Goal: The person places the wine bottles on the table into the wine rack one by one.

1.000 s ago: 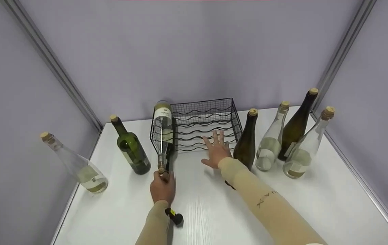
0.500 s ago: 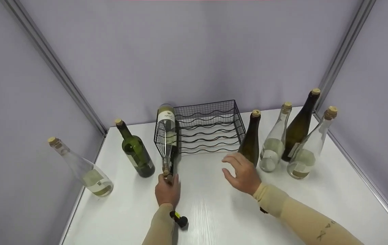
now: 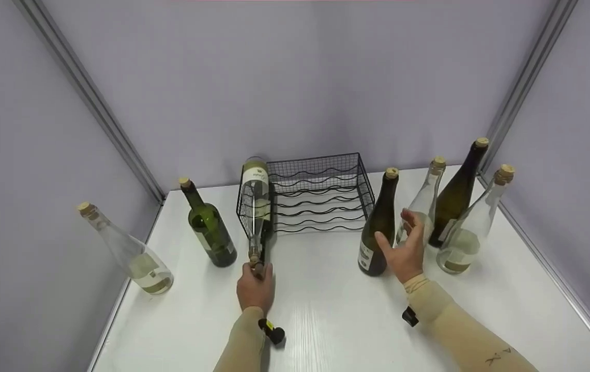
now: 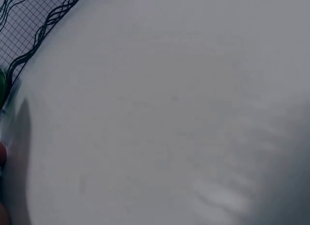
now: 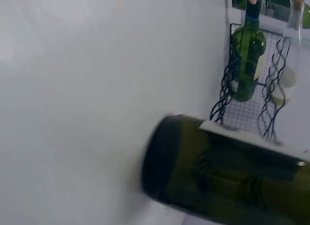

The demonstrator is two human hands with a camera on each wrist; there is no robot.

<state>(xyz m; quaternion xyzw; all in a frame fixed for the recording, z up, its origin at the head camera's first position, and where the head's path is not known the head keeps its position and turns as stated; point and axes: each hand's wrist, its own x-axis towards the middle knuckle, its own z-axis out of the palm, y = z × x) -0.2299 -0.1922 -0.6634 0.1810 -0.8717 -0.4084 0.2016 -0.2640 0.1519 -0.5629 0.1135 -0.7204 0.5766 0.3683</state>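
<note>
Green bottle (image 5: 247, 50) lies in the left end of the wire rack (image 3: 326, 164), neck projecting past the front edge. Clear bottle (image 3: 255, 183) lies above it in the same end of the rack, label near the back, corked neck also over the front edge; whether the two bottles touch cannot be told. Left hand (image 3: 255, 289), in front of the rack, has its fingers clamped on the neck of the green bottle. Right hand (image 3: 406, 250) is right of the rack's front corner, thumb and fingers apart, close beside an upright dark bottle (image 3: 381, 222); contact with it cannot be told. Dark bottle stands just right of the rack, white label low on its side; its base shows blurred in the right wrist view. Further right of the rack: third clear bottle (image 3: 425, 199), partly behind the right hand; second dark bottle (image 3: 452, 201); fourth clear bottle (image 3: 468, 240). Left of the rack: second green bottle (image 3: 213, 235), standing near it; second clear bottle (image 3: 142, 261), further out. All standing bottles corked. White tabletop (image 3: 315, 310) carries rack and bottles; grey wall (image 3: 300, 77) rises behind the rack.
</note>
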